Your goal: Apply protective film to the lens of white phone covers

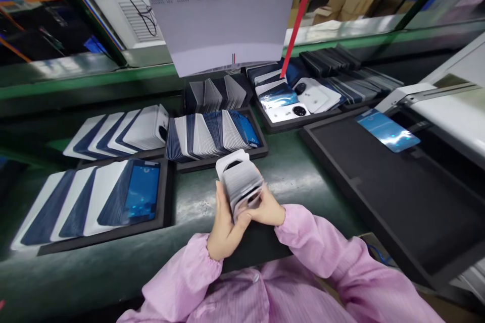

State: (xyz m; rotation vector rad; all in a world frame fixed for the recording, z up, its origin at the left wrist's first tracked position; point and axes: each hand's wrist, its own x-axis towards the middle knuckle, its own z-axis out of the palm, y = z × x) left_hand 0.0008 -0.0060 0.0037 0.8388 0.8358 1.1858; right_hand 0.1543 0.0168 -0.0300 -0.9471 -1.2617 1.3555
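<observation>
While both hands meet above the near edge of the green work surface (303,181), they grip a thick stack of thin white phone back covers (240,181) between them; the left hand (223,224) is wrapped around the stack's left side, and the right hand (270,209) is closed on its lower right edge; just beyond the stack sits a black tray of fanned white and blue covers (214,136); a large shallow black tray (397,197) lies to the right, bearing a single glossy blue panel (387,130); pink sleeves (322,252) cover both forearms.
</observation>
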